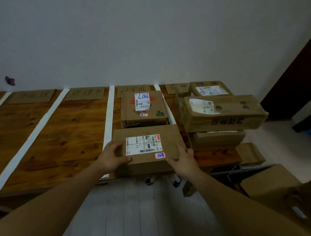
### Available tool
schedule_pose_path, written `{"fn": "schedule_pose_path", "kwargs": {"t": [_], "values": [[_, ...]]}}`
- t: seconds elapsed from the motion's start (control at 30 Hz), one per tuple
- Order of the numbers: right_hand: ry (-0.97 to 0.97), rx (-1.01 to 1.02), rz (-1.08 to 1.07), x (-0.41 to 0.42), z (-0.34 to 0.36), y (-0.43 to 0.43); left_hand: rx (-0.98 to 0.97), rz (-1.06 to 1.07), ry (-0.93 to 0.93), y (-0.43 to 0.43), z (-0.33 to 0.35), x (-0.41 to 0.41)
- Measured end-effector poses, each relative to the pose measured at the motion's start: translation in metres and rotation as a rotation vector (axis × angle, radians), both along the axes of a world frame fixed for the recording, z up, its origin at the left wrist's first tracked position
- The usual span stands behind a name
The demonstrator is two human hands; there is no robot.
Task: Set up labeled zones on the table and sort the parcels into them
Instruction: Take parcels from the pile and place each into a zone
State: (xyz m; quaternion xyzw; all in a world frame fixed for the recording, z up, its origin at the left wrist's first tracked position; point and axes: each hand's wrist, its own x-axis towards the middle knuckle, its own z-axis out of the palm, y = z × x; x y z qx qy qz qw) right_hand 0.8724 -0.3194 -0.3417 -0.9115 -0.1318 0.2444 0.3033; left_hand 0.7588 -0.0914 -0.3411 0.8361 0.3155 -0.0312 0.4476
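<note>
Fingers (114, 146) of the left hand (113, 158) curl over the left end of a labelled cardboard parcel (148, 132), and the right hand (183, 162) grips its right end. From where I stand, it sits at the wooden table's (70, 128) near edge between white tape strips (109, 115), just in front of the box marked L186 (144, 106), with stacked parcels (222, 112) further right.

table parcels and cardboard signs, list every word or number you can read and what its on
"L186": blue handwriting on the white label of the far parcel.
"处理中": second cardboard sign.
"已完成", faint: third cardboard sign.
"048" and "059": sideways on the shipping label of the near parcel.
Too blurred: first cardboard sign, fourth cardboard sign, far sticker, near sticker, print on the stacked parcels.
</note>
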Motion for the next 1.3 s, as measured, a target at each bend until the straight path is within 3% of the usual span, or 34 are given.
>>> {"fn": "schedule_pose_path", "kwargs": {"t": [0.1,0.27,0.47,0.83,1.3], "values": [[-0.036,-0.014,0.018,0.011,-0.003,0.008,0.039,-0.099,0.078,0.005,-0.004,0.008],[-0.214,-0.251,0.137,0.023,0.007,0.022,0.225,-0.117,0.164,0.005,0.009,0.019],[-0.271,-0.232,0.299,0.007,0.054,0.082,0.345,-0.018,0.229,0.045,0.054,-0.021],[-0.329,-0.105,0.591,-0.136,0.135,0.286,0.403,0.258,0.188,0.236,0.129,-0.248],[-0.382,-0.032,0.917,-0.364,0.157,0.564,0.329,0.623,0.22,0.439,0.149,-0.526]]}}
